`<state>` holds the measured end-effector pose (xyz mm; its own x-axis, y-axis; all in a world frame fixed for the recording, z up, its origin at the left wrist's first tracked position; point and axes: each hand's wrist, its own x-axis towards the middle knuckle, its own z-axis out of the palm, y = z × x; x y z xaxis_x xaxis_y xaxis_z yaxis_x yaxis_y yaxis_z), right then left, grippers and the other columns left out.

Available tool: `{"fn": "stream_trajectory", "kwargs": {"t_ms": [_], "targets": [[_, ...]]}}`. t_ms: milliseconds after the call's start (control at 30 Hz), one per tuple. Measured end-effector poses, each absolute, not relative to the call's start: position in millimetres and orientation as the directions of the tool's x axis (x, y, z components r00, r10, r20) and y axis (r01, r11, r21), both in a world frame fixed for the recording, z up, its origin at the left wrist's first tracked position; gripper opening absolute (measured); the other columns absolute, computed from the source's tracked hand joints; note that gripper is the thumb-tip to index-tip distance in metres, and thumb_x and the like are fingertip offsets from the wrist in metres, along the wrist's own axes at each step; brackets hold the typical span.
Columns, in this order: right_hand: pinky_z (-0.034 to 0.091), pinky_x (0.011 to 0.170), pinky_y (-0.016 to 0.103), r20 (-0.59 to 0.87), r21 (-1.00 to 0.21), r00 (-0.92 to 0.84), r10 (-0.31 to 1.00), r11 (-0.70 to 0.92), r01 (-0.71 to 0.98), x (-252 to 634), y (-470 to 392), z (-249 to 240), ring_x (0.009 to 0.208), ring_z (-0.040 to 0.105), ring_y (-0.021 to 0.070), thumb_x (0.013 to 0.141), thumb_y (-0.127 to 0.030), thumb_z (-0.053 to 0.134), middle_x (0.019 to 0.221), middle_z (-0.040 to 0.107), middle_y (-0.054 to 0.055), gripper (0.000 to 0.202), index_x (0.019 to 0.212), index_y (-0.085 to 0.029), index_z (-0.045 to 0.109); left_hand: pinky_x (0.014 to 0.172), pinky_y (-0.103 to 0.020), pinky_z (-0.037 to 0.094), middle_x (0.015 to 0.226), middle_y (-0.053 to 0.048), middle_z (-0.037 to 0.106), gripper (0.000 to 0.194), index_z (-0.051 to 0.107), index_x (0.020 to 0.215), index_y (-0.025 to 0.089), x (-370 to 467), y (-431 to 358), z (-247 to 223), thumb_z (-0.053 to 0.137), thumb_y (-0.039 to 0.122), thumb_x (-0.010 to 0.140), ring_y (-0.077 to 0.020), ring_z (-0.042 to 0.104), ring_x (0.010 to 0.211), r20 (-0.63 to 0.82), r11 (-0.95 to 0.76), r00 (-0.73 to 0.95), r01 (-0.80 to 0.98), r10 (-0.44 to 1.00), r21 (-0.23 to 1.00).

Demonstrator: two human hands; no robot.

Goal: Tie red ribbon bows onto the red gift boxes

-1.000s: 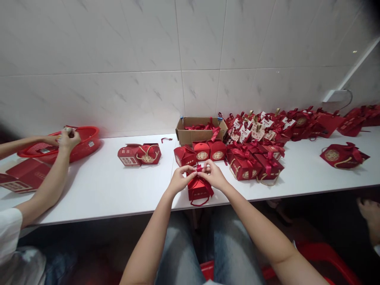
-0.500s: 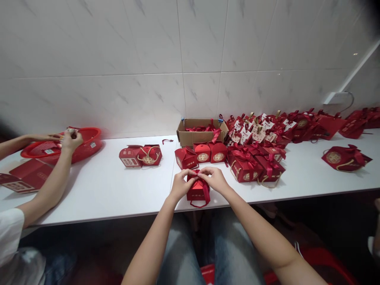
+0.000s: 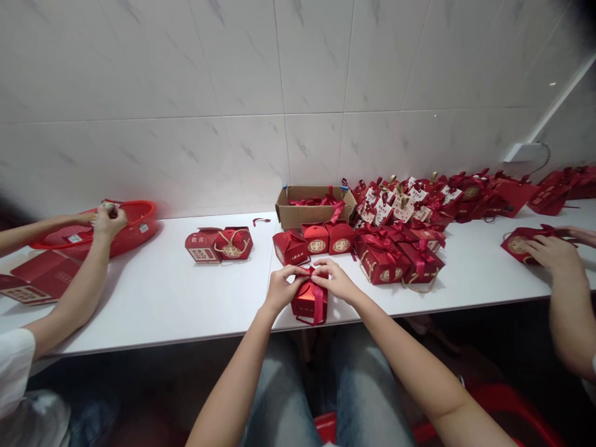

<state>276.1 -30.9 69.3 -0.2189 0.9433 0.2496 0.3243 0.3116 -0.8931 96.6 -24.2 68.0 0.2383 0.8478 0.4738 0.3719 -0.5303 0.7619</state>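
Note:
A small red gift box (image 3: 303, 308) stands near the table's front edge, right before me. From its top a dark red ribbon (image 3: 318, 305) hangs down the front. My left hand (image 3: 283, 289) pinches the ribbon at the top of the box from the left. Opposite it, my right hand (image 3: 339, 283) pinches the ribbon too, its fingertips almost meeting the left ones. The fingers partly hide the ribbon's upper part. Just behind stand a red box with a folded top (image 3: 291, 247) and two red boxes with gold print (image 3: 318, 239).
A cardboard box (image 3: 293, 216) of red ribbons stands by the wall. Ribboned boxes (image 3: 384, 264) and tagged bags (image 3: 403, 205) crowd the right. Two boxes (image 3: 203, 245) lie left of me. A co-worker's hands (image 3: 109, 220) are over a red basket (image 3: 139, 214); another person's hand (image 3: 554, 248) touches a box (image 3: 518, 245).
My hands stay at the top of the box; the hanging ribbon and the box have shifted slightly. At the far right, another person's hands have come in onto the ribboned box.

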Motion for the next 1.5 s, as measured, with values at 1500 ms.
{"fn": "stream_trajectory", "kwargs": {"t_ms": [1500], "targets": [[0.041, 0.075, 0.03, 0.493, -0.686, -0.137, 0.859, 0.481, 0.546, 285, -49, 75, 0.067, 0.058, 0.0151, 0.077, -0.02, 0.054, 0.07, 0.062, 0.0, 0.013, 0.089, -0.018, 0.055, 0.076, -0.031, 0.053, 0.082, -0.004, 0.072, 0.01, 0.068, 0.078, 0.019, 100, -35, 76, 0.059, 0.017, 0.076, -0.0182, 0.067, 0.078, 0.486, -0.528, 0.229, 0.519, 0.844, 0.673]]}}
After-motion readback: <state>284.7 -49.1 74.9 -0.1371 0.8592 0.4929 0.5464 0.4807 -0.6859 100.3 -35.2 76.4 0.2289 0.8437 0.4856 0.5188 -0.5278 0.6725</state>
